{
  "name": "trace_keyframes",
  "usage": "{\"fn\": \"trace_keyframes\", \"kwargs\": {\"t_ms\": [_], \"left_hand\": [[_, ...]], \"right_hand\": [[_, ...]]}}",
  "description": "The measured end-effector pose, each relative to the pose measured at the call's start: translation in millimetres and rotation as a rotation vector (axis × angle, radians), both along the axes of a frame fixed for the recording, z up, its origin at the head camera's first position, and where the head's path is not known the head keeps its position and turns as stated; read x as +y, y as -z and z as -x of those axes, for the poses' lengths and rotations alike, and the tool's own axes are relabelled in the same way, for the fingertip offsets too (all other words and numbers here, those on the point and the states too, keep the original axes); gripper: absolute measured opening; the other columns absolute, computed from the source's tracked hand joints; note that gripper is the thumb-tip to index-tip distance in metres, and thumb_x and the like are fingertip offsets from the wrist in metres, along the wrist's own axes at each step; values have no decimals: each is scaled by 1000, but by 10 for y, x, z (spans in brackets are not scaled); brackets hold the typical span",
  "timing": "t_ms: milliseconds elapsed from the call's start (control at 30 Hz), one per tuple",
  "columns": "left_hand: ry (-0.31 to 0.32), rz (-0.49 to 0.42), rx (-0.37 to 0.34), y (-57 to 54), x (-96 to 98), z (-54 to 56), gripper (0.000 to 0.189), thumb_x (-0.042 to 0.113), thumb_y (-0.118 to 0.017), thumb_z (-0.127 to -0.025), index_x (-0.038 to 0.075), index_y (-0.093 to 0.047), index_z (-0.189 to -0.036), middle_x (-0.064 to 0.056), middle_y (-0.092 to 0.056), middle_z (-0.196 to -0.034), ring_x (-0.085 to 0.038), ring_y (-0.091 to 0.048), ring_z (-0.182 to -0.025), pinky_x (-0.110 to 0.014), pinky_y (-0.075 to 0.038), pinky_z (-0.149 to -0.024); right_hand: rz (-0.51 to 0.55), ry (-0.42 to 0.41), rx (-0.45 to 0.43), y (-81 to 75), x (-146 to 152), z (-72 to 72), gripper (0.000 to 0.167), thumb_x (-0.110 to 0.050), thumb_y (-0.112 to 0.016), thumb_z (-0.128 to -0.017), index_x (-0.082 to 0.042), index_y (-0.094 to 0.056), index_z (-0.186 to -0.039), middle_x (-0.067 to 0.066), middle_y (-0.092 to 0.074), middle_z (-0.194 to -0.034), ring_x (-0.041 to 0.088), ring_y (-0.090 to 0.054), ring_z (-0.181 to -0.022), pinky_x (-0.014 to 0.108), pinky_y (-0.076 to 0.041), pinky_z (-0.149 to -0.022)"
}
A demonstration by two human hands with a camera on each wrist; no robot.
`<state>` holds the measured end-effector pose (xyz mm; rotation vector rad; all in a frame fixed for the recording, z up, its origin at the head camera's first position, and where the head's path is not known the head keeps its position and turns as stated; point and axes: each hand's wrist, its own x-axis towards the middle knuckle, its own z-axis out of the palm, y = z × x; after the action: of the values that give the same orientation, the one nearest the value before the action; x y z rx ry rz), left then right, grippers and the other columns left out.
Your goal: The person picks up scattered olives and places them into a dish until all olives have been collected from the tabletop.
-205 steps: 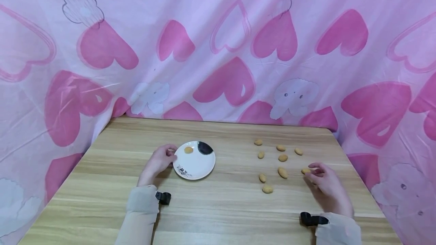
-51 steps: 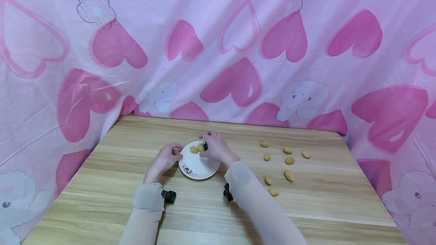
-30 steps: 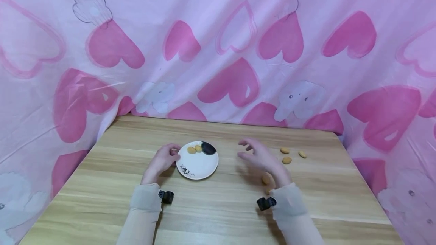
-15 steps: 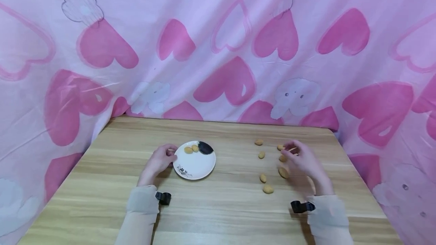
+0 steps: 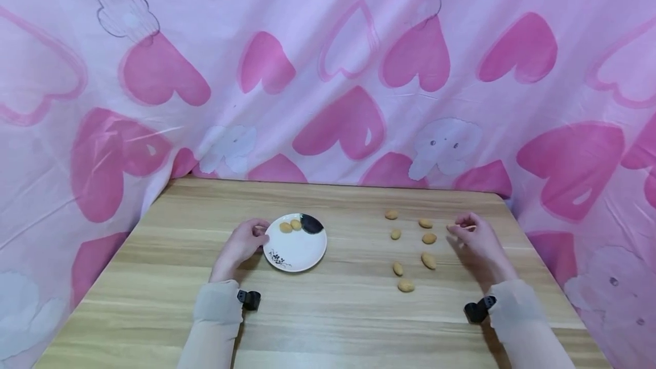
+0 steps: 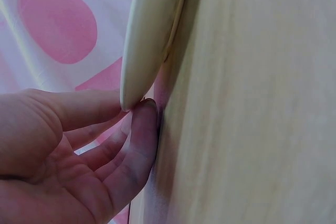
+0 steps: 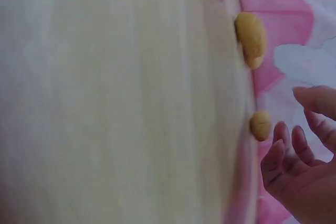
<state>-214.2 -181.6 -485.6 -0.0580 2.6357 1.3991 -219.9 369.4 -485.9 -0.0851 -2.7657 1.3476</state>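
Steady the plate [image 5: 297, 250] with the left hand [image 5: 240, 248], whose thumb and curled fingers pinch its near-left rim, as the left wrist view confirms; the plate rests on the tabletop [image 5: 328, 323] and carries two pieces beside its dark patch. The step in hand appears to be collecting the rightmost nut-like piece [image 7: 260, 125]. The right hand [image 5: 478, 241] is at this piece with its fingers bent and parted; the right wrist view shows the piece just beyond the fingertips, with nothing held between them. Contact cannot be confirmed from the head view. To grasp well, lower the thumb and forefinger to either side of the piece's middle, then close gently; a pinch on the rounded end would probably make it roll or slip. Keep the trailing fingers raised clear of the other loose pieces [image 5: 429, 238], seven in number, which lie to the left.
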Motion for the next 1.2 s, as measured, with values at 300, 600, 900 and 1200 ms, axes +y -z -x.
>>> {"fn": "trace_keyframes", "kwargs": {"t_ms": [300,600,900,1200], "left_hand": [[-3,-9,10,-22,-13,-19,32,-1,-59,-90,-4,-60,-121,-13,-62,-95,-22,-58,-83,-34,-50,-72],[8,-9,0,-14,-6,-24,34,-1,-60,-89,-4,-59,-122,-15,-63,-98,-25,-61,-88,-36,-52,-76],[-15,-17,7,-15,-1,-13,31,-2,-58,-89,-4,-60,-120,-14,-63,-96,-23,-60,-83,-34,-51,-72],[-3,-4,-14,-3,2,-8,33,1,-60,-90,-2,-59,-123,-14,-63,-97,-23,-60,-84,-34,-52,-74]], "right_hand": [[-89,-72,-97,72,60,190,36,-18,-64,-94,6,-51,-119,17,-54,-103,25,-56,-86,34,-49,-70],[-283,-124,-93,74,8,250,22,-18,-63,-94,-2,-58,-109,15,-58,-98,29,-53,-89,39,-41,-74],[-332,-188,-68,62,-63,255,13,-12,-64,-92,-5,-58,-101,10,-58,-92,26,-54,-83,38,-41,-71],[-281,-226,-175,-39,-83,212,16,-17,-63,-94,-6,-58,-105,11,-58,-96,26,-52,-85,35,-44,-69]]}}
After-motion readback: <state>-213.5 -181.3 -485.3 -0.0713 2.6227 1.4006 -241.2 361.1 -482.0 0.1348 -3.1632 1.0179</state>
